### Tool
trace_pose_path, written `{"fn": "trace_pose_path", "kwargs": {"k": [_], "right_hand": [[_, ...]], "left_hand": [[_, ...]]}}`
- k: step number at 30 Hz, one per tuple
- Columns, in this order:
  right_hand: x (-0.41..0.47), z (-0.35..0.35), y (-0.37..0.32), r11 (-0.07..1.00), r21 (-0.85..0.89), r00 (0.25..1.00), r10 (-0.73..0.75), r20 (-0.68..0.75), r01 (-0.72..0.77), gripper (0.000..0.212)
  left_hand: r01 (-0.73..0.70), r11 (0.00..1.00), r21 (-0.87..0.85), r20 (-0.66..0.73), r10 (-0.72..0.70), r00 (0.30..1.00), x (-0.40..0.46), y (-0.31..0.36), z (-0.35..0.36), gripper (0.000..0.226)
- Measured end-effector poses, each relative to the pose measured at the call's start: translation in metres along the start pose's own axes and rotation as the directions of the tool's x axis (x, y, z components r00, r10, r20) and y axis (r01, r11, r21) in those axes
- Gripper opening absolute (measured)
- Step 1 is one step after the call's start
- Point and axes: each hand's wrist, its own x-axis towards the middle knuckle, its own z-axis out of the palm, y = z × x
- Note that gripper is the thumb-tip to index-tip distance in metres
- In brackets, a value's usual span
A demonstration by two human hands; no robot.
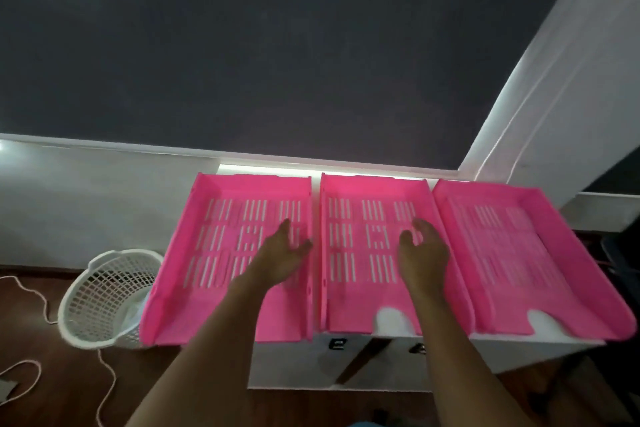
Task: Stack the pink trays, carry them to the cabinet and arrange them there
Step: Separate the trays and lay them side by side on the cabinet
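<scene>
Three pink slotted trays lie side by side on a low white cabinet (398, 360). The left tray (211, 253) overhangs the cabinet's left end. My left hand (282, 255) hovers over the left tray's right side, palm turned inward, fingers apart, holding nothing. The middle tray (356, 253) sits beside it. My right hand (424, 253) floats above the middle tray's right half, fingers spread and empty. The right tray (533, 260) lies angled at the cabinet's right end, untouched.
A white mesh basket (104, 298) stands on the dark wooden floor left of the cabinet. A pale cord (38, 291) snakes across the floor at the left. A dark blind hangs behind, and a white frame (540, 87) rises at the right.
</scene>
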Motion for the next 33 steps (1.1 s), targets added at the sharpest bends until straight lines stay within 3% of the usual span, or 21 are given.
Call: {"fn": "trace_pose_path", "kwargs": {"k": [3, 6, 10, 14, 19, 24, 33], "right_hand": [[0.024, -0.039, 0.035, 0.976, -0.178, 0.98, 0.092, -0.179, -0.124, 0.063], [0.037, -0.066, 0.055, 0.882, -0.417, 0.975, 0.214, -0.064, -0.22, 0.08], [0.04, -0.068, 0.057, 0.904, -0.413, 0.985, 0.156, 0.077, -0.111, 0.053], [0.044, -0.061, 0.078, 0.918, -0.397, 0.991, 0.059, 0.118, -0.007, 0.052], [0.057, -0.065, 0.085, 0.957, -0.285, 0.974, 0.011, 0.227, 0.056, 0.059], [0.073, -0.065, 0.085, 0.975, -0.209, 0.975, -0.025, 0.219, 0.072, 0.053], [0.086, -0.06, 0.093, 0.955, -0.276, 0.984, -0.068, 0.167, 0.113, 0.049]], "left_hand": [[0.045, 0.998, -0.047, 0.043, -0.043, 0.998, 0.02, 0.003, 0.035, 0.111], [0.065, 0.998, -0.001, -0.021, -0.065, 0.998, 0.033, 0.007, 0.062, 0.102], [0.016, 1.0, 0.011, -0.129, -0.015, 0.992, 0.034, 0.016, 0.079, 0.082], [0.063, 0.998, 0.004, -0.182, -0.061, 0.981, 0.04, 0.028, 0.079, 0.078], [0.114, 0.992, 0.056, -0.135, -0.106, 0.985, 0.056, 0.033, 0.084, 0.098], [0.137, 0.989, 0.054, -0.199, -0.123, 0.972, 0.071, 0.043, 0.088, 0.09], [0.172, 0.985, 0.025, -0.284, -0.158, 0.946, 0.076, 0.054, 0.092, 0.075]]}}
